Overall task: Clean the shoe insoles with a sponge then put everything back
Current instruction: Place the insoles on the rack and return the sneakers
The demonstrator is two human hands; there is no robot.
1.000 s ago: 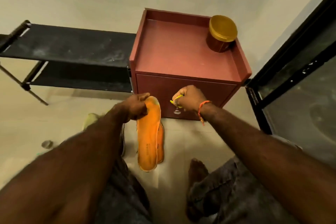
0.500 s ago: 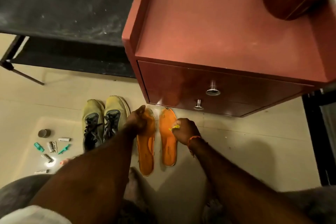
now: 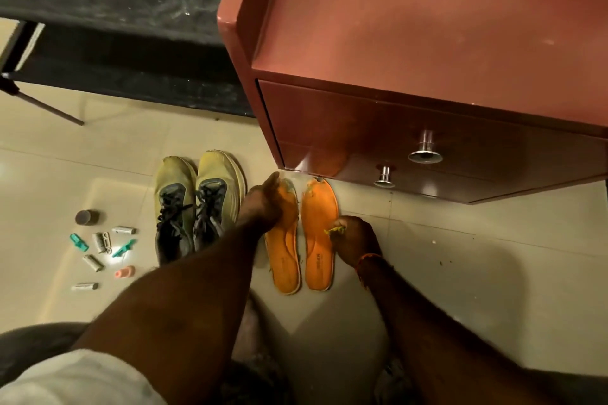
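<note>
Two orange insoles lie side by side on the tiled floor in front of the cabinet. My left hand (image 3: 266, 204) rests on the toe end of the left insole (image 3: 283, 260); how its fingers lie is hard to tell. The right insole (image 3: 317, 240) lies flat beside it. My right hand (image 3: 353, 240) is curled round a small yellow sponge (image 3: 335, 231), held at the right insole's edge. A pair of yellow-green shoes (image 3: 197, 204) with dark laces stands just left of the insoles.
A red-brown cabinet (image 3: 411, 43) with two drawer knobs (image 3: 425, 149) overhangs the insoles' toes. A black rack (image 3: 115, 10) stands at the back left. Several small items (image 3: 98, 243) lie scattered on the floor at the left. My knees fill the bottom edge.
A second ago my left hand held both insoles up in front of the cabinet; they now lie apart on the floor. Both hands came down with them, and the view tilted down.
</note>
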